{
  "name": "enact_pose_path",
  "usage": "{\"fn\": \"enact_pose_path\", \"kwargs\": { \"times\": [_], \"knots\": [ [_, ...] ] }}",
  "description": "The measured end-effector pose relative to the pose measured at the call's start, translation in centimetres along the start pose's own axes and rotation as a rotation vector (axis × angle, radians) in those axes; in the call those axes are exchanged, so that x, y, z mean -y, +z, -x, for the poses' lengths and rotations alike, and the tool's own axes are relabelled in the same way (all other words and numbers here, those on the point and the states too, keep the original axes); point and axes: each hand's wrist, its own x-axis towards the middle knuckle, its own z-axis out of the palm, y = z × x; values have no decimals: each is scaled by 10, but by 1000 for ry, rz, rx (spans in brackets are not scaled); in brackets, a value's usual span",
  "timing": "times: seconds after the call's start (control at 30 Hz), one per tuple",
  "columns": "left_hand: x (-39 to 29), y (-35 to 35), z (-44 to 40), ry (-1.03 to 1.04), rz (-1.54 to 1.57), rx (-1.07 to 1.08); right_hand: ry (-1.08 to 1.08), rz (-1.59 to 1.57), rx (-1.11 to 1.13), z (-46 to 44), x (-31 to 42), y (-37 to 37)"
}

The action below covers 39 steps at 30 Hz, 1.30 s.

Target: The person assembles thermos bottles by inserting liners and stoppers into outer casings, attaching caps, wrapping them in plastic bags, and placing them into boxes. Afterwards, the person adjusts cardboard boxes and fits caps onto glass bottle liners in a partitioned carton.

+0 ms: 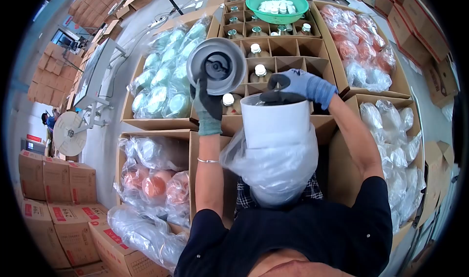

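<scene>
My left hand [207, 101], in a grey-green glove with dark fingers, grips a round grey part [216, 64] with a black centre, tilted so its ringed face shows. My right hand [290, 87], in a blue glove with dark fingertips, is closed at the rim of a white cylinder [276, 125]. What its fingers hold, if anything, is hidden. Clear plastic [273, 167] wraps the lower part of the cylinder, which stands upright against my body. Just beyond it, white-capped bottles [260, 73] sit in a divided carton [283, 47].
A green basin [277, 19] of small white pieces rests on the divided carton. Open boxes with plastic-wrapped parts [163, 82] flank me on the left, and others [361, 47] on the right. Stacked cartons [58, 179] stand lower left; a person [49, 120] is at far left.
</scene>
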Motion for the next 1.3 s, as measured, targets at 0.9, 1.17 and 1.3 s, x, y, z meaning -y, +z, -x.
{"fn": "enact_pose_path", "kwargs": {
  "times": [0.9, 1.17, 1.3],
  "knots": [
    [-72, -3, -38, 173, 541, 626, -200, -1025, -559, 46, -16, 60],
    [-170, 9, -29, 461, -366, 556, -522, -1926, -213, -10, -54, 112],
    [-154, 0, -38, 392, -111, 662, -353, -2013, -255, -10, -43, 110]
  ]
}}
